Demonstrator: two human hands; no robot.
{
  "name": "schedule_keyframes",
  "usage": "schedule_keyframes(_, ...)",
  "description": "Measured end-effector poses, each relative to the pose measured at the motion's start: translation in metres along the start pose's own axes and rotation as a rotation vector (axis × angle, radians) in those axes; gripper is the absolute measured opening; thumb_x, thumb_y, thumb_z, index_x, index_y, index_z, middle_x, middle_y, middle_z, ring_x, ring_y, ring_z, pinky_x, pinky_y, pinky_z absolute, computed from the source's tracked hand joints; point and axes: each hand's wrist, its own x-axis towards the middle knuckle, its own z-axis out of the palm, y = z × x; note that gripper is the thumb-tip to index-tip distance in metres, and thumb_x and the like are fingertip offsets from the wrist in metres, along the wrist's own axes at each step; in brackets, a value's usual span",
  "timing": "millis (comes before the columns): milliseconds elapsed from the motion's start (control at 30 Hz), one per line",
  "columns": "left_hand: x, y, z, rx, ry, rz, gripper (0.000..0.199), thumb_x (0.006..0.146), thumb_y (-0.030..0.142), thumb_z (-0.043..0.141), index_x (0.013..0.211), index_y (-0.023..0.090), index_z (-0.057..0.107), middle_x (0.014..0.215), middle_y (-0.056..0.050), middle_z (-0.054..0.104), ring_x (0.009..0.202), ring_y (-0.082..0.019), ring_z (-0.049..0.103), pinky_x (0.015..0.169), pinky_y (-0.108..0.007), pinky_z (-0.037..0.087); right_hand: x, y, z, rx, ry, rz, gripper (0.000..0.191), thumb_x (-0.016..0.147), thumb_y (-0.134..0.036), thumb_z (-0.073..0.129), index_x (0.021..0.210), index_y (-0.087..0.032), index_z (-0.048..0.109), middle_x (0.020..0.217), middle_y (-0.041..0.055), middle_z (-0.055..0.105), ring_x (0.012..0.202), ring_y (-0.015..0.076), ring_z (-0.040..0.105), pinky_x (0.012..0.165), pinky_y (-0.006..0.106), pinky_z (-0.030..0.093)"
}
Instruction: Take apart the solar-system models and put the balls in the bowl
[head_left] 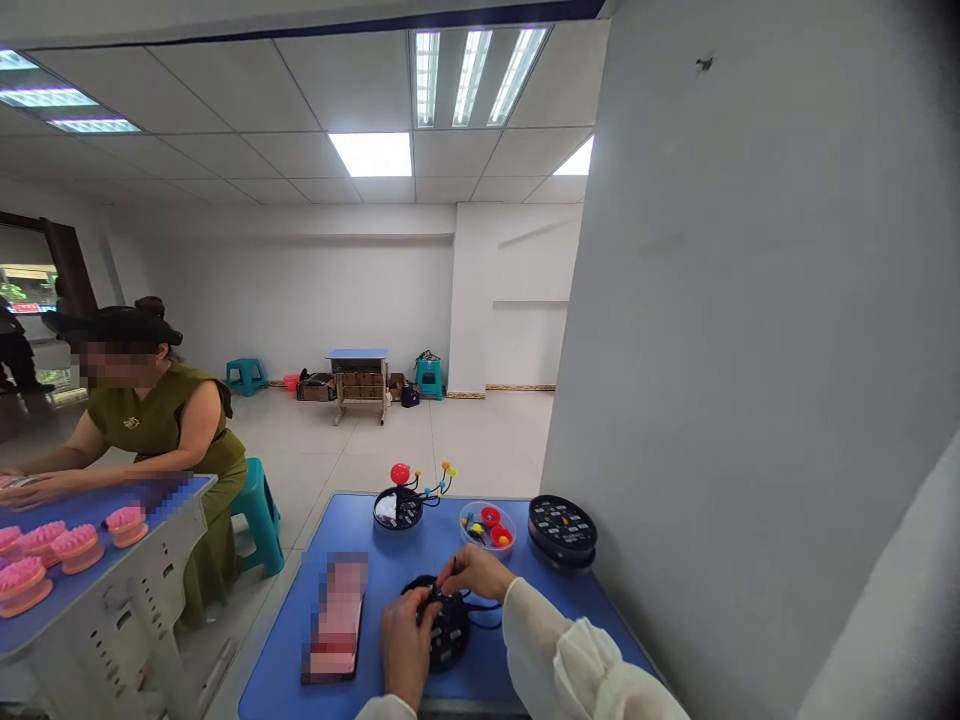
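Note:
In the head view a black round disc with small pale markings lies on the blue table in front of me. My left hand is closed on its left side, with thumb and fingertips near the top edge. From the right, my right hand pinches at the disc's upper edge, its fingertips close to those of the left. Whatever is between the right fingertips is too small and dark to make out. Thin black curved rods stick out to the right of the disc, below my right wrist.
A round black base with a red ball and coloured beads on rods stands at the back. Beside it are a clear bowl of small parts and stacked black discs. A phone lies left; a wall borders the right. A person sits at another table.

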Motion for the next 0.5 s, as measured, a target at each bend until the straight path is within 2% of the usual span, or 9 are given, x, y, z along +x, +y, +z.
schedule_keyframes(100, 0.000, -0.002, 0.001, -0.012, 0.014, -0.016, 0.029, 0.086, 0.036, 0.051, 0.091, 0.022, 0.075, 0.090, -0.007, 0.079, 0.082, -0.025, 0.072, 0.077, -0.034, 0.052, -0.003, -0.006, -0.003, -0.022, 0.006, -0.019, 0.025, 0.066, -0.031, 0.076, 0.086, -0.017, 0.079, 0.072, 0.0033, 0.073, 0.067, 0.0162, 0.062, 0.060, 0.025, 0.046)
schedule_keyframes(167, 0.000, -0.002, 0.002, -0.015, 0.023, -0.029, 0.028, 0.086, 0.035, 0.052, 0.091, 0.022, 0.076, 0.087, -0.007, 0.079, 0.079, -0.024, 0.073, 0.074, -0.033, 0.053, -0.005, -0.016, -0.006, -0.081, 0.024, -0.050, 0.038, 0.060, -0.030, 0.081, 0.097, -0.021, 0.077, 0.085, 0.0033, 0.075, 0.078, 0.0190, 0.064, 0.072, 0.030, 0.048)
schedule_keyframes(233, 0.001, -0.002, 0.002, -0.013, 0.032, -0.036, 0.026, 0.084, 0.034, 0.054, 0.092, 0.022, 0.076, 0.086, -0.007, 0.080, 0.079, -0.024, 0.073, 0.075, -0.032, 0.053, -0.006, -0.028, -0.007, -0.264, 0.030, -0.088, 0.042, 0.058, -0.028, 0.084, 0.099, -0.025, 0.076, 0.094, 0.0019, 0.076, 0.090, 0.0218, 0.064, 0.088, 0.038, 0.043)
schedule_keyframes(333, 0.001, 0.000, 0.000, -0.006, 0.035, -0.036, 0.024, 0.084, 0.031, 0.055, 0.090, 0.022, 0.077, 0.088, -0.006, 0.080, 0.082, -0.024, 0.073, 0.078, -0.031, 0.054, -0.007, -0.044, -0.003, -0.560, 0.016, -0.123, 0.021, 0.064, -0.028, 0.082, 0.084, -0.026, 0.077, 0.089, 0.0020, 0.076, 0.096, 0.0254, 0.062, 0.099, 0.047, 0.032)
schedule_keyframes(500, 0.000, 0.003, -0.003, 0.009, 0.029, -0.030, 0.024, 0.084, 0.027, 0.053, 0.087, 0.022, 0.077, 0.088, -0.006, 0.080, 0.082, -0.023, 0.073, 0.076, -0.030, 0.054, -0.011, -0.056, 0.000, -0.709, 0.033, -0.205, 0.010, 0.065, -0.026, 0.081, 0.074, -0.027, 0.077, 0.080, 0.0019, 0.077, 0.092, 0.0258, 0.063, 0.101, 0.049, 0.027)
